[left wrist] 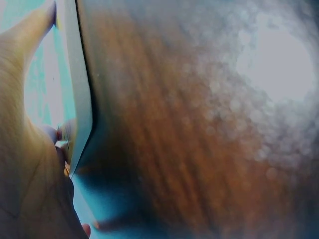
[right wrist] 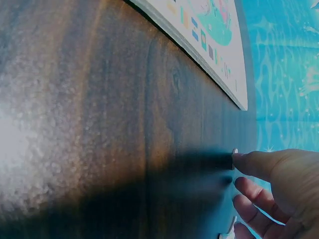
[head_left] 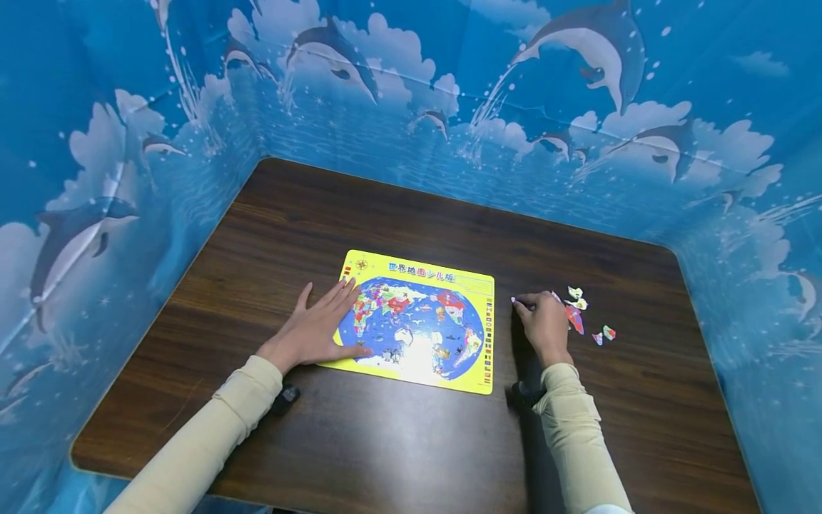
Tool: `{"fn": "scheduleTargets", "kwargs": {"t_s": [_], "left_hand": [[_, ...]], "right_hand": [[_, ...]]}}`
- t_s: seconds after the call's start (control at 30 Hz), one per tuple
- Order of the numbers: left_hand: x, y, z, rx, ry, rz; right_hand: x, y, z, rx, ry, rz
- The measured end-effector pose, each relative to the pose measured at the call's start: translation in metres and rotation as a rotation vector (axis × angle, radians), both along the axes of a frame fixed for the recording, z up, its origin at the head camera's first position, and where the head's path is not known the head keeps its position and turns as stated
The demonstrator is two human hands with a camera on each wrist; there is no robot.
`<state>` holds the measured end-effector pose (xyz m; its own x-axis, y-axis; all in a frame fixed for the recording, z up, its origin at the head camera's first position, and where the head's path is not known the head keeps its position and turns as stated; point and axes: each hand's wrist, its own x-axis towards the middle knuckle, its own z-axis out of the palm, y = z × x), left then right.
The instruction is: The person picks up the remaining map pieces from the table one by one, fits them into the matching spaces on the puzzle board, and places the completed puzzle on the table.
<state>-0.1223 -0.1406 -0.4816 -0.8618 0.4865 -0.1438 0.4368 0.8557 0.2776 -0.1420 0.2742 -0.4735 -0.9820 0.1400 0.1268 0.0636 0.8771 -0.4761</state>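
A yellow-bordered world map puzzle board (head_left: 480, 382) lies flat on the table, its ocean blue and its lands brightly coloured. My left hand (head_left: 315, 328) rests spread over the board's left edge, fingers straight, thumb toward the lower border. In the left wrist view the board's pale edge (left wrist: 82, 94) runs beside the palm. Right of the board, my right hand (head_left: 544, 327) pinches a small puzzle piece (head_left: 513, 300) at its fingertips, low over the table. The right wrist view shows that piece at the thumb tip, seen nearly edge-on.
Several loose puzzle pieces lie beside and beyond the right hand, including a red and purple one (head_left: 576, 320), a whitish one (head_left: 580, 304) and a green and red one (head_left: 609, 333). The dark wooden table (head_left: 257, 235) is bordered by a blue dolphin-print curtain (head_left: 385, 143).
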Motion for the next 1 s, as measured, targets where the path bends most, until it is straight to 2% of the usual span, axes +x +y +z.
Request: {"fn": "scheduleTargets", "kwargs": {"t_s": [0.43, 1.0], "left_hand": [[-0.001, 0.003, 0.01, -0.009, -0.039, 0.015], [-0.012, 0.009, 0.019, -0.013, -0.087, 0.024]], "right_hand": [[-0.006, 0.0, 0.013, -0.075, -0.068, -0.038], [-0.017, 0.007, 0.01, -0.231, -0.095, -0.087]]}}
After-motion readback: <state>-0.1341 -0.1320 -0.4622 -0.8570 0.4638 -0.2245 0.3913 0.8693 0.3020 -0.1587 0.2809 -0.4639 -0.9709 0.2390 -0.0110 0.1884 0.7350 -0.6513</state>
